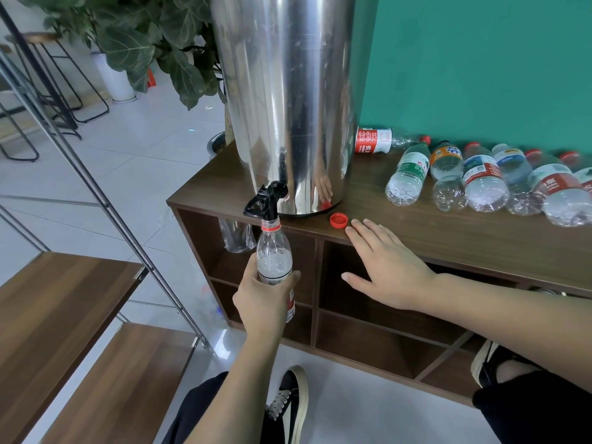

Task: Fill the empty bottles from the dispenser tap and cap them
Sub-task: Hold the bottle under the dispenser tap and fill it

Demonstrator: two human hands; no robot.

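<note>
The left hand (pixel 266 296) grips the bottle (pixel 275 261) with its mouth under the tap (pixel 266 203); the right hand (pixel 384 267), fingers straight, holds nothing beside the red cap (pixel 339 220); next the tap probably needs opening

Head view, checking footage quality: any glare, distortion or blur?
Head view: bright streaky reflections on the steel dispenser; wide-angle bending bows the metal rail and the cabinet top; the bottle in the left hand is sharp.

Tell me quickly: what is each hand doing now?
Left hand: holds the bottle under the tap.
Right hand: open, fingers straight, beside the red cap.
</note>
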